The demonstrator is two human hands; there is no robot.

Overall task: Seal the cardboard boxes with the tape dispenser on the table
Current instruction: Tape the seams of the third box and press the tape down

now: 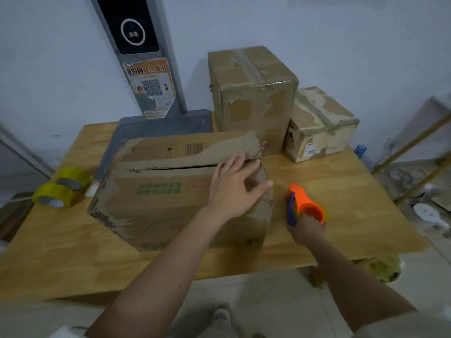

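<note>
Head view: left hand (pixel 234 184) at box (pixel 156 191) edge

Two bare forearms, no watch, rings or gloves visible. Left hand (pixel 233 189) bare, short plain nails. Right hand (pixel 308 229) bare, mostly seen from the back. Right arm has a light grey-beige short sleeve (pixel 400 324) edge at the bottom right corner. Pale fabric scrap at the bottom left near the left upper arm, too blurred to identify. A light-coloured shoe (pixel 222 317) shows between the arms, blurred.
</note>
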